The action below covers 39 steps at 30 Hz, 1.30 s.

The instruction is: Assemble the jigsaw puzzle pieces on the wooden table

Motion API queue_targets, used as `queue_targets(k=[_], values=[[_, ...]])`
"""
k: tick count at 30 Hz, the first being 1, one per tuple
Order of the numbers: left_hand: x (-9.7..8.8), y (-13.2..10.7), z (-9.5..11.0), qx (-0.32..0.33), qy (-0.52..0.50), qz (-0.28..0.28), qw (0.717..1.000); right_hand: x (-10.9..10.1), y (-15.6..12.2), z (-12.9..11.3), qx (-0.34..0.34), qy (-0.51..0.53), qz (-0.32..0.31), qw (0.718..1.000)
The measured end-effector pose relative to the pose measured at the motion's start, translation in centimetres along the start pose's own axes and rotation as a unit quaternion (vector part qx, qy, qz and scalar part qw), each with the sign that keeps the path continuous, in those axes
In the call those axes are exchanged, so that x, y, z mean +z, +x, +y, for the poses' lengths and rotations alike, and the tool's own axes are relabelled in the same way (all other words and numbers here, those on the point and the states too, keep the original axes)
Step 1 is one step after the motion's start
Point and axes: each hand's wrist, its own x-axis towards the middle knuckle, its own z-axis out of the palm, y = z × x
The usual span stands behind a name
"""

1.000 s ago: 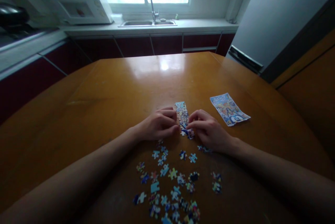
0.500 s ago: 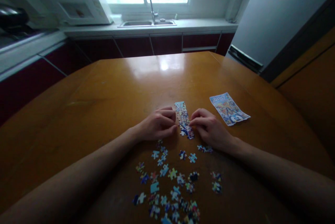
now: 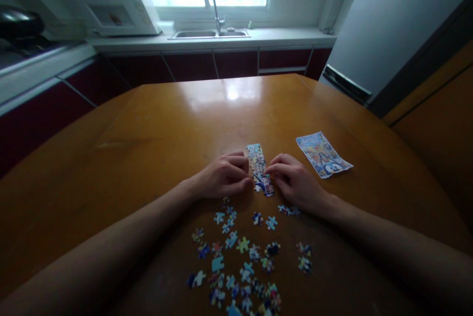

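A narrow strip of joined puzzle pieces (image 3: 257,161) lies on the wooden table (image 3: 166,124). My left hand (image 3: 221,178) rests with curled fingers against the strip's left edge. On the other side, my right hand (image 3: 293,180) has curled fingers whose tips press the strip's right edge, near its lower end. Several loose puzzle pieces (image 3: 240,257) are scattered on the table in front of my forearms. Whether either hand pinches a separate piece is hidden.
A printed picture sheet (image 3: 322,154) lies to the right of my right hand. Beyond the table stand a counter with a sink and tap (image 3: 216,20), a white appliance (image 3: 114,13) and a grey fridge (image 3: 388,25).
My right hand's fingertips have crept slightly up along the strip's right edge. My left hand has stayed in place.
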Motion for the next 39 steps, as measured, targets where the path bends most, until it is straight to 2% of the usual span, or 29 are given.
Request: queue_targets(k=[16, 23, 30, 35, 39], values=[[0.08, 0.33, 0.25, 0.016, 0.007, -0.005, 1.000, -0.02, -0.03, 0.09, -0.015, 0.010, 0.003, 1.000], [0.06, 0.20, 0.23, 0.020, 0.013, -0.003, 1.000, 0.12, -0.24, 0.13, -0.045, 0.018, -0.003, 0.999], [0.03, 0.18, 0.08, 0.021, 0.007, -0.034, 0.999, -0.07, -0.30, -0.02, -0.072, -0.008, -0.057, 0.996], [-0.02, 0.38, 0.31, 0.013, 0.009, -0.058, 0.998, -0.08, -0.14, -0.02, -0.075, -0.017, -0.070, 0.995], [0.00, 0.19, 0.08, 0.008, -0.004, -0.035, 0.999, -0.09, 0.03, -0.10, -0.075, 0.011, -0.045, 0.996]])
